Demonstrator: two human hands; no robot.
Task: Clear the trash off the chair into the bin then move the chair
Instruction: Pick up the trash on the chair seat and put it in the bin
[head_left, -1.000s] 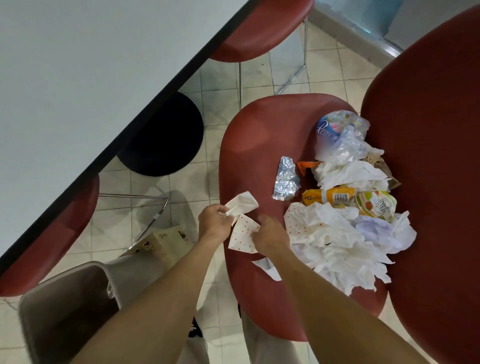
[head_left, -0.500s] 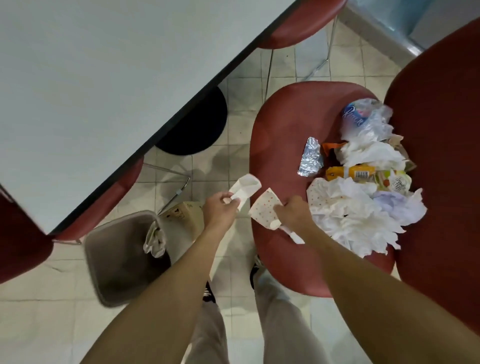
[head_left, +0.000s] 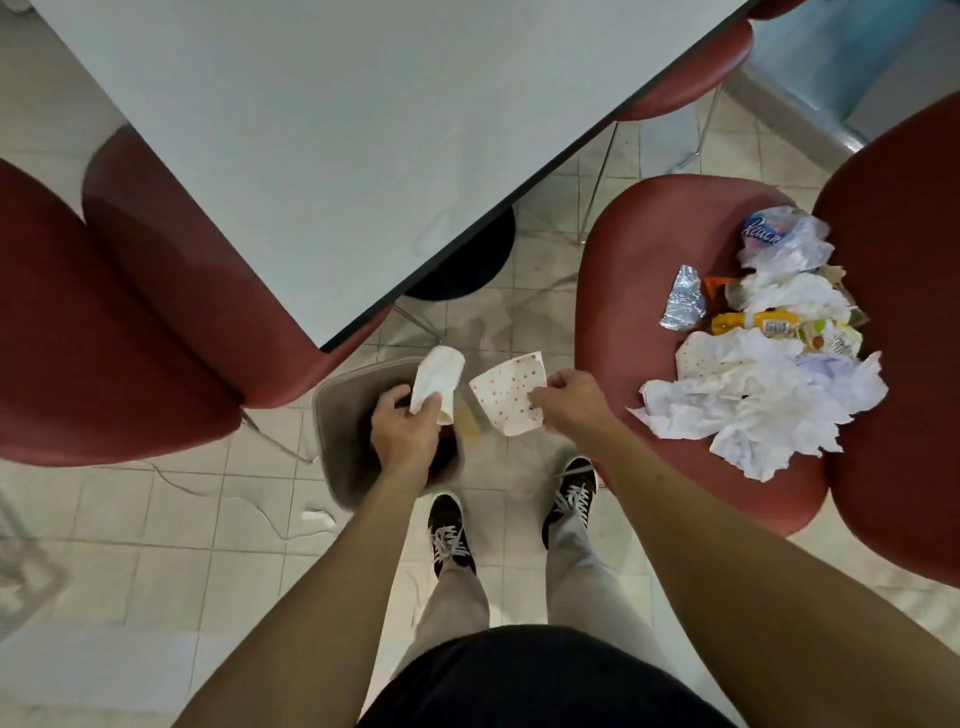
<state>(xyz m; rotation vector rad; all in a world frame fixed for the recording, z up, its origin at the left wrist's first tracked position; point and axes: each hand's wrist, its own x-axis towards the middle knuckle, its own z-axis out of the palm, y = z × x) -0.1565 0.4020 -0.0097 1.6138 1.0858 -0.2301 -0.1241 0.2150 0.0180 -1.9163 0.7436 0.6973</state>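
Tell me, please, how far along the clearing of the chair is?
Early days. Little looks done; what already lies in the bin is hidden. In hand: the left hand holds a white napkin over the bin, and the right hand pinches a dotted napkin beside it. Left: the trash pile on the chair, then moving the chair.

Trash (head_left: 763, 374) on chair (head_left: 623, 291), right of bin (head_left: 332, 415)
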